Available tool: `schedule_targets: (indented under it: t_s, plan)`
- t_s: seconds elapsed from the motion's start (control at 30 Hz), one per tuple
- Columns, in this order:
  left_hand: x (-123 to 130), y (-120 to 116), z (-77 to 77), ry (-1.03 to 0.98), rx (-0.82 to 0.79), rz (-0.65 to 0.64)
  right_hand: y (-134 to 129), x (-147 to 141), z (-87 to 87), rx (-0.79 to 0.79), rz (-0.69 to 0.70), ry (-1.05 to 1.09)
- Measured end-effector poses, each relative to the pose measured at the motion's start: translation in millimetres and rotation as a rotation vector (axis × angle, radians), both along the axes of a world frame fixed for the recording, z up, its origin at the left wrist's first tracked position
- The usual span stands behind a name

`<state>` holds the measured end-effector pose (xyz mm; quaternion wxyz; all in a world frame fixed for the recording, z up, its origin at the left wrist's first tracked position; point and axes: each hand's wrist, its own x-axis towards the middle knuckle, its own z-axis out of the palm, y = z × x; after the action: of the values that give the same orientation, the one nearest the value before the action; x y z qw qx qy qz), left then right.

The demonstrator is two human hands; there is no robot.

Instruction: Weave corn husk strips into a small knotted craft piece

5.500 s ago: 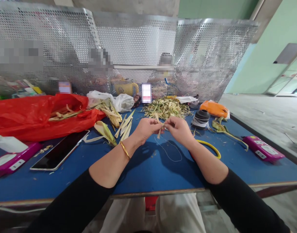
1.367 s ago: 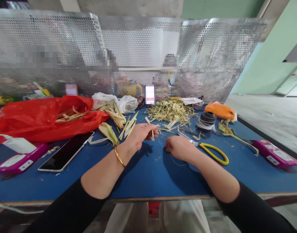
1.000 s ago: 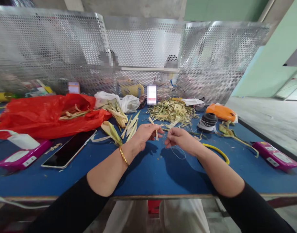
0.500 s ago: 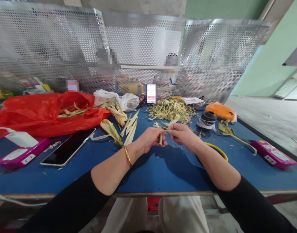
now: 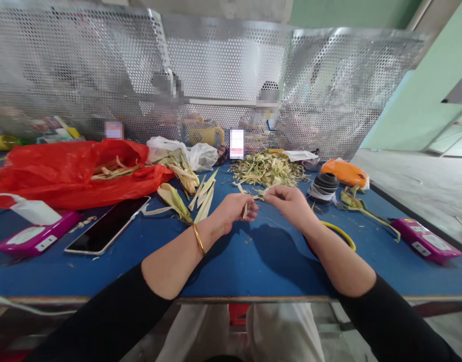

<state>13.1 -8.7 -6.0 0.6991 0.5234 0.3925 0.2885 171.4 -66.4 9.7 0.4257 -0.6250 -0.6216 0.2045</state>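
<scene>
While your left hand (image 5: 234, 208) holds a pale husk strip (image 5: 246, 210) over the blue table (image 5: 231, 276), its thumb is closed on the strip and the other fingers curl loosely beneath. Your right hand (image 5: 287, 201) has thumb and forefinger drawn together at the end of a narrow husk piece (image 5: 258, 197) bridging the small gap between your hands. Whether those fingertips also grip the fine thread (image 5: 274, 221), you cannot tell from here.

The strip looks almost weightless, dry and papery — it should bend easily across its width, yet crease or split along the grain if you twist it hard. A flat pinch where the pieces cross likely steadies them best; the thin tips offer little to hold and may fray. The thread looks slack and fine enough to slip from a loose pinch, or cut into the husk under a sharp pull.

Beyond your hands lies the heap of husk shreds (image 5: 271, 170), with loose husk leaves (image 5: 205, 201) to the left. The wound spool (image 5: 323, 187) stands to the right, and a yellow handle (image 5: 342, 233) shows beside your right forearm — smooth, probably stiff, best taken by its loop.
</scene>
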Motion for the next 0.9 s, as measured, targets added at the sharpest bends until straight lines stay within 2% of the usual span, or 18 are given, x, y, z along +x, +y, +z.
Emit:
schedule_targets:
  t_s: [0.13, 0.2, 0.3, 0.4, 0.6, 0.8, 0.9]
  plan:
    - [-1.4, -0.5, 5.3, 0.006, -0.031, 0.074, -3.0, 0.4, 3.1, 0.070, -0.089, -0.141]
    - [-1.7, -0.6, 5.5, -0.009, -0.036, 0.092, -3.8, -0.5, 2.3, 0.062, -0.088, -0.226]
    - [-1.3, -0.3, 3.2, -0.075, -0.058, 0.023, -4.2, -3.5, 0.3, 0.039, -0.050, -0.300]
    - [-0.4, 0.1, 1.1, -0.105, -0.086, -0.066, -4.3, -6.0, -0.4, 0.063, -0.073, -0.328]
    - [0.6, -1.2, 1.0, -0.141, -0.183, -0.166, -5.0, -6.5, 0.6, 0.026, -0.030, -0.367]
    - [-0.2, -1.5, 1.8, -0.155, -0.114, -0.166, -4.1, -3.5, -0.2, 0.039, -0.004, -0.353]
    - [-0.1, -1.5, 1.9, -0.150, -0.084, -0.125, -4.7, -3.2, 0.6, 0.147, 0.066, -0.357]
